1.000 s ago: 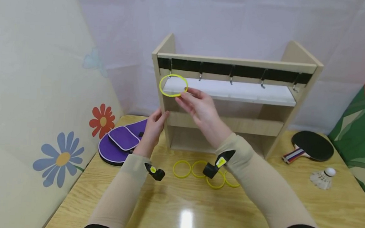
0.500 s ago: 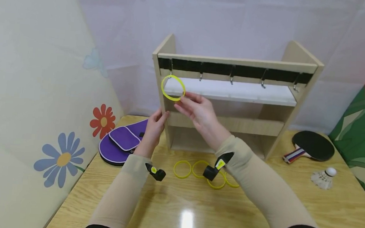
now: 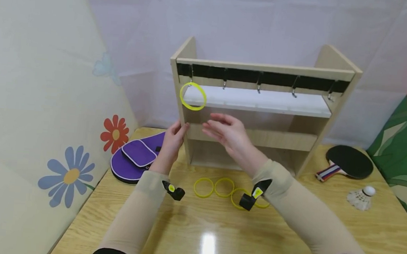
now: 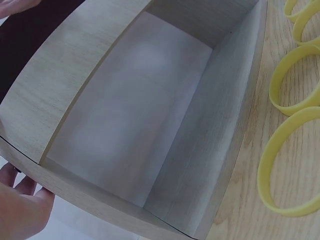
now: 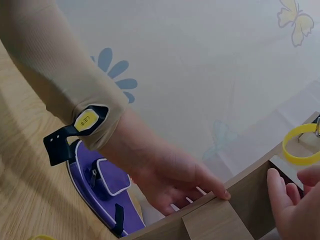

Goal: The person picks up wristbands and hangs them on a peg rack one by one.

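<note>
My left hand (image 3: 171, 142) grips the left side panel of a wooden shelf rack (image 3: 253, 138), thumb at its front edge; in the right wrist view the fingers of this hand (image 5: 170, 172) lie along the panel's outside. A yellow ring (image 3: 193, 108) hangs from the leftmost metal hook (image 3: 191, 78). Below and right of that ring, my right hand (image 3: 229, 134) hovers with loosely bent fingers, holding nothing. In the right wrist view the ring (image 5: 300, 161) shows just above this hand (image 5: 300, 212).
Several yellow rings (image 3: 203, 196) lie on the table before the rack. A purple paddle case (image 3: 138, 153) sits left, beside the left hand. At right are a black table tennis paddle (image 3: 351, 162) and a shuttlecock (image 3: 361, 198). More hooks (image 3: 258, 88) line the rack's black strip.
My right hand has let go of the yellow ring and drawn back down and to the right. The ring now hangs on the leftmost hook. My left hand has stayed put.
</note>
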`<action>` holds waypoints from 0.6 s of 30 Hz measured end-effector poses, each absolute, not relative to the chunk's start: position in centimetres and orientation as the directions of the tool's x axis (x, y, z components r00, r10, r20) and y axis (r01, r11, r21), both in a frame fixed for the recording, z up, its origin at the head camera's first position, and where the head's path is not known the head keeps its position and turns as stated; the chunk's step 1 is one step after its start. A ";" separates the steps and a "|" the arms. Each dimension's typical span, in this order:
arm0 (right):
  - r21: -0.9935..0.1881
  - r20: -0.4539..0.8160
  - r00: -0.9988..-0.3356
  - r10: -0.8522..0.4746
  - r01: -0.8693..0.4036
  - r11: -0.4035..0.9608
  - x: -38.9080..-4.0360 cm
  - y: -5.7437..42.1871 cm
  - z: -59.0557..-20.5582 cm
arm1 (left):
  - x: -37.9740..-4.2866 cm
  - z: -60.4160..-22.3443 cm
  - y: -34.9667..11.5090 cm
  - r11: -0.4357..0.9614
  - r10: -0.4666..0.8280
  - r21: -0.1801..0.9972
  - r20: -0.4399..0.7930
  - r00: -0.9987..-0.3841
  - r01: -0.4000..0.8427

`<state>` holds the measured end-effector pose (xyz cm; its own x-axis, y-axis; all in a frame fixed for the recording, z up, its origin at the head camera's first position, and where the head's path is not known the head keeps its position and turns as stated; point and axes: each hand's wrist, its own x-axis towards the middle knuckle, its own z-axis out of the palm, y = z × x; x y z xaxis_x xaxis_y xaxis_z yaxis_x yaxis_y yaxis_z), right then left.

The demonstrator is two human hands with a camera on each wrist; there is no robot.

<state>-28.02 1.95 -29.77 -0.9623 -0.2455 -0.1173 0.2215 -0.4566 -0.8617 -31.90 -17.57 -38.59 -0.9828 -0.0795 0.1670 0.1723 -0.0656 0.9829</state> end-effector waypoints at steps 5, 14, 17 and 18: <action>-0.876 -0.105 -0.958 -0.266 0.215 -0.431 -27.5 3.6 -30.7 | -31.9 -38.7 -17.7 -0.064 -0.071 0.984 0.162 -0.984 0.166; -0.934 -0.075 -0.949 -0.307 0.175 -0.311 -27.0 6.7 -32.4 | -32.1 -38.8 -17.8 -0.091 -0.067 0.985 0.142 -0.988 0.148; -0.949 -0.087 -0.947 -0.310 0.173 -0.262 -26.9 7.9 -33.0 | -32.1 -38.8 -17.7 -0.094 -0.064 0.984 0.145 -0.987 0.150; -0.954 -0.096 -0.947 -0.307 0.176 -0.242 -26.9 8.3 -33.3 | -32.1 -38.8 -17.7 -0.094 -0.061 0.985 0.143 -0.988 0.148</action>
